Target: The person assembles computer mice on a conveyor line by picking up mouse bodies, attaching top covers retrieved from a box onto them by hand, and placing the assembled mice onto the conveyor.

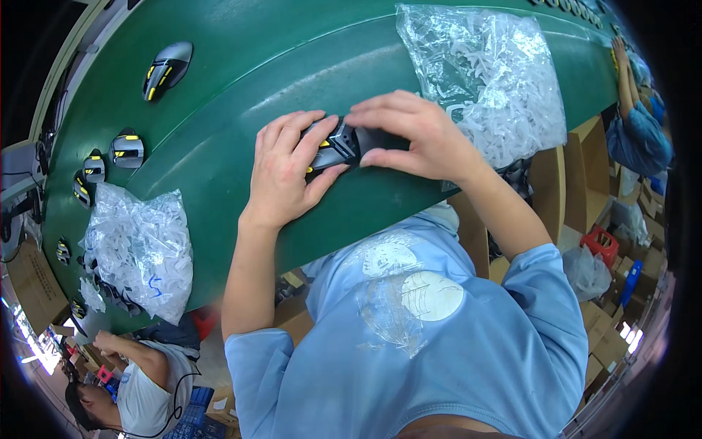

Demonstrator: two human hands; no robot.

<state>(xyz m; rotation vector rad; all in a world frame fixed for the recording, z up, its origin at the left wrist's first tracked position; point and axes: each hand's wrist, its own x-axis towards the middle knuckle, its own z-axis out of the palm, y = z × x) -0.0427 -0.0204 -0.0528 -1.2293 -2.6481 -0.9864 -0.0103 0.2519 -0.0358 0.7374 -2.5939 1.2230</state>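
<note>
Light-blue short-sleeved shirt [475,358] with round white print [433,295] in front

Cardboard boxes [598,326] crowd the right — a red crate [601,244] (plastic-looking) among them.

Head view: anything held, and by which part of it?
A grey-black casing with yellow accents: left hand's grip on its left side, right hand's grip at its dark right end.

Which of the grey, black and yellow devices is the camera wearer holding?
The device under the left hand, with the right hand at its right end; the other devices lie apart from both.
</note>
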